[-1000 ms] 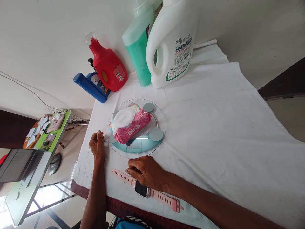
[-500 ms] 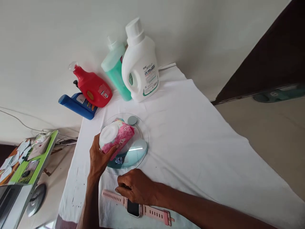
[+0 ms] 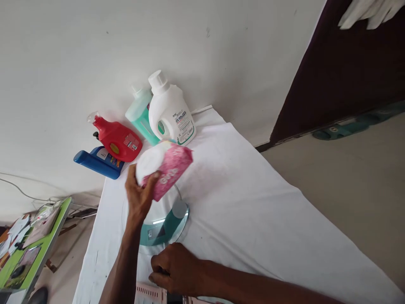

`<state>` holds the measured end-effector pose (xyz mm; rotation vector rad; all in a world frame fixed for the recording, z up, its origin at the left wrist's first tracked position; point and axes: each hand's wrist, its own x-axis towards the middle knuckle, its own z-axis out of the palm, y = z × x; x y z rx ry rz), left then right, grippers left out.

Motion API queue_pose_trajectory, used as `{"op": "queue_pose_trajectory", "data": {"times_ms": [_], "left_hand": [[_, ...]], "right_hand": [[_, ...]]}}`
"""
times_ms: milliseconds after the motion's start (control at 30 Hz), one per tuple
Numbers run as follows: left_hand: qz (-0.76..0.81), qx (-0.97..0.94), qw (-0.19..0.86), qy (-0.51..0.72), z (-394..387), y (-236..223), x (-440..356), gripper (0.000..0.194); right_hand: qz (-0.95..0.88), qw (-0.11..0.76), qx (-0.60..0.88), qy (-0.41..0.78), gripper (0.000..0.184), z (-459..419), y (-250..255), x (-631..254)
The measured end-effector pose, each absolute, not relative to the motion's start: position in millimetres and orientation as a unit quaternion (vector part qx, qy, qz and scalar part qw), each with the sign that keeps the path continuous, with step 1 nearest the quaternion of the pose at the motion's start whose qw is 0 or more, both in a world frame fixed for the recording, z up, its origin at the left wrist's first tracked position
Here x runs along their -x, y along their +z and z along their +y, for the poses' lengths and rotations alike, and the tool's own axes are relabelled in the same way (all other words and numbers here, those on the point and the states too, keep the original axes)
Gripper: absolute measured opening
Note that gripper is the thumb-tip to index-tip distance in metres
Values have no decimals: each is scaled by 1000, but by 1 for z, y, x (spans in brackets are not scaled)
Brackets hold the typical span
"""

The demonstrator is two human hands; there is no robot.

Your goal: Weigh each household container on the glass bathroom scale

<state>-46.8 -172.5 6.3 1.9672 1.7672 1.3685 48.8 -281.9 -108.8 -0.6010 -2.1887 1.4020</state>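
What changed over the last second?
The left hand, earlier beside the round clear-glass scale, has gripped the pink soft pack with a white oval lid and lifted it off the scale. The curled right hand stays by the pink-strapped watch; scale and red, blue, green and white plastic bottles stay put.

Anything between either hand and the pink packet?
Nothing visible blocks the left hand: it grips the pink packet directly. Between the right hand and the packet, only the glass scale shows, flat on the white cloth.
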Motion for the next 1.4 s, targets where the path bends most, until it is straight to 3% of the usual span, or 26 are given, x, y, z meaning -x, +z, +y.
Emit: {"op": "queue_pose_trajectory", "data": {"times_ms": [167, 367, 533, 633, 800, 933, 1000, 1067, 1200, 1300, 1400], "left_hand": [[505, -736, 149, 426, -96, -26, -24, 47], [522, -744, 75, 411, -36, -72, -52, 56], [575, -761, 42, 297, -52, -68, -39, 66], [546, -779, -20, 308, -71, -55, -15, 71], [538, -686, -187, 454, -84, -25, 84, 62], [653, -479, -296, 507, -79, 0, 185, 90], [720, -392, -248, 516, -72, 6, 225, 106], [755, -358, -139, 532, -62, 6, 254, 110], [736, -378, 32, 560, -36, -5, 282, 77], [705, -359, 61, 608, -17, -14, 285, 57], [682, -335, 52, 648, -9, -20, 280, 53]], "right_hand": [[-786, 228, 211, 534, 40, -281, -110, -49], [-796, 195, 209, 534, 30, -279, -118, -43], [-782, 208, 220, 545, 33, -282, -110, -51], [-774, 215, 223, 552, 31, -284, -108, -52], [-765, 217, 237, 559, 31, -286, -121, -44], [-772, 223, 234, 548, 34, -288, -130, -41], [-773, 230, 230, 545, 33, -289, -132, -40], [-770, 234, 229, 548, 33, -289, -132, -41], [-759, 228, 230, 564, 33, -289, -132, -42], [-756, 233, 226, 568, 29, -289, -131, -43], [-745, 238, 226, 581, 28, -289, -129, -45]]}}
